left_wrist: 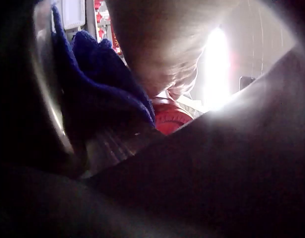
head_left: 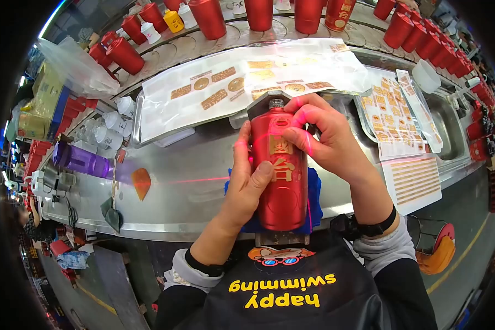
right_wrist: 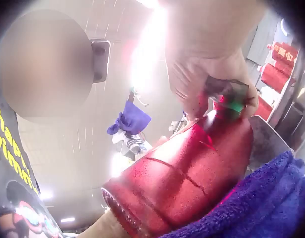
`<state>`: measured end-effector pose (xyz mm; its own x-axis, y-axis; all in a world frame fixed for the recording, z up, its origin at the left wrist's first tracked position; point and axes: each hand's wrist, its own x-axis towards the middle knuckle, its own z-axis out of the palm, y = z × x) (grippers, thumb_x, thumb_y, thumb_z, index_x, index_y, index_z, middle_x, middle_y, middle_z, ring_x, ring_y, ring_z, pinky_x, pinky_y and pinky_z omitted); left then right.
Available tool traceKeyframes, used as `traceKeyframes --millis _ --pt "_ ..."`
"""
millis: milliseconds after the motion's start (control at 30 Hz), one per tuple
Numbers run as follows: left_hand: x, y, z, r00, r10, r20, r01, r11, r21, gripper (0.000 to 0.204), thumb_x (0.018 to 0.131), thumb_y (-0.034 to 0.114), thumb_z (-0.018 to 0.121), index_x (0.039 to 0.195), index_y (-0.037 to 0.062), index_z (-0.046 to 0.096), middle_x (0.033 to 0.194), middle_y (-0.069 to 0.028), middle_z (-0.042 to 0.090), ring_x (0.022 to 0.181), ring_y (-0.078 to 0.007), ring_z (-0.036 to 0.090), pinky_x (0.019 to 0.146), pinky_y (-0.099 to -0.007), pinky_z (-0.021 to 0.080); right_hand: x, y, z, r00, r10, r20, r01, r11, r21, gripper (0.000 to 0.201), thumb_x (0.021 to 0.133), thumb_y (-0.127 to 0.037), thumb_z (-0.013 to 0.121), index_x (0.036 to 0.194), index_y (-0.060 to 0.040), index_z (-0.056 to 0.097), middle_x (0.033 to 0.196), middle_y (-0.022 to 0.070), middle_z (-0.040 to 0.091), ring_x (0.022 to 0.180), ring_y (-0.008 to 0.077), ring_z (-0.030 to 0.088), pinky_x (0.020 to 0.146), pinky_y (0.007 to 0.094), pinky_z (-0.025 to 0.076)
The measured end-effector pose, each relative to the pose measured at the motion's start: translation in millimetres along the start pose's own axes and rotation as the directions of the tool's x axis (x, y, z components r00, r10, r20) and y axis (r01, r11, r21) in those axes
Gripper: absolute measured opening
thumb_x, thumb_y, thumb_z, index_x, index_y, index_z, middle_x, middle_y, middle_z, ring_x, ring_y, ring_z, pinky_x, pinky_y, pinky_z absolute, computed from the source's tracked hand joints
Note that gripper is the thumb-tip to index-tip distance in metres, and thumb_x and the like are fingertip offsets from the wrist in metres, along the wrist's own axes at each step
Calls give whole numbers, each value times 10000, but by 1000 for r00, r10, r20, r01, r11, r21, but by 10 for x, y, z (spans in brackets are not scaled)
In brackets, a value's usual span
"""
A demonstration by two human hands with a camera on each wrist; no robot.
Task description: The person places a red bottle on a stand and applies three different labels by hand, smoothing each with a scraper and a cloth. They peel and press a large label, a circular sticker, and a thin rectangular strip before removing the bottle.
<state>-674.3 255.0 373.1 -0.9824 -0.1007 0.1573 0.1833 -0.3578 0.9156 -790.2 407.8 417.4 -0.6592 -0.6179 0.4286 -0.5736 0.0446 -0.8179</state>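
Note:
A red bottle (head_left: pixel 280 192) with gold characters down its front and a glass neck leans away from the person over a blue cloth (head_left: pixel 313 192). My left hand (head_left: pixel 242 181) holds its left side, thumb across the front; the fingers behind are hidden. At the upper right my right hand (head_left: pixel 327 135) bends its fingers around the shoulder, thumb tip and forefinger close together at the topmost gold mark. The right wrist view has the fingers on both sides of the neck, above the red body (right_wrist: pixel 192 173). Mostly dark, the left wrist view shows a bit of red bottle (left_wrist: pixel 172 119).
Behind the bottle lies a white sheet of gold stickers (head_left: pixel 176 113); more sticker sheets (head_left: pixel 390 110) lie to the right, by a sink (head_left: pixel 448 129). A purple bottle (head_left: pixel 85 160) and an orange scraper (head_left: pixel 141 183) are on the left. Red bottles (head_left: pixel 206 19) stand along the conveyor behind.

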Motion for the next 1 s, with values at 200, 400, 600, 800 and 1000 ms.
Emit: traceKeyframes --millis 200,400,600,800,1000 --pt "-3 -10 -4 1000 9 -3 -8 999 49 804 997 321 542 1523 -35 47 1461 -198 356 1316 -244 439 1067 -356 398 -5 21 5 1000 -12 6 12 999 -31 145 862 -103 725 849 -14 612 1072 89 589 913 171 589 761 282 487" --pt "0 7 -2 1000 -15 -4 15 1000 -9 820 992 318 555 1525 -26 36 1459 -197 356 1314 -242 440 1066 -356 401 18 -15 20 1000 -3 -14 3 1000 2 161 832 -79 734 821 3 597 1026 119 601 897 240 619 761 329 517" --pt "-5 -2 -10 1000 -12 19 12 1000 27 862 972 288 597 1529 -17 14 1474 -192 324 1333 -240 412 1084 -359 379 14 -18 30 1000 -9 -22 9 1000 -14 162 830 -75 736 821 6 595 1026 126 599 890 245 620 757 326 518" --pt "-12 -23 -40 1000 -13 12 13 1000 21 868 966 256 608 1534 -12 8 1486 -190 301 1350 -234 382 1102 -361 352 5 41 18 1000 -23 8 24 999 -26 160 874 -143 732 874 -27 622 1093 86 595 910 146 578 739 264 471" --pt "-21 -1 -14 1000 -25 8 25 1000 2 852 968 226 593 1535 -14 3 1485 -194 305 1348 -238 389 1096 -362 363 9 21 26 1000 -19 -5 18 999 -30 166 857 -125 737 858 -16 611 1075 104 598 915 189 590 751 292 487"
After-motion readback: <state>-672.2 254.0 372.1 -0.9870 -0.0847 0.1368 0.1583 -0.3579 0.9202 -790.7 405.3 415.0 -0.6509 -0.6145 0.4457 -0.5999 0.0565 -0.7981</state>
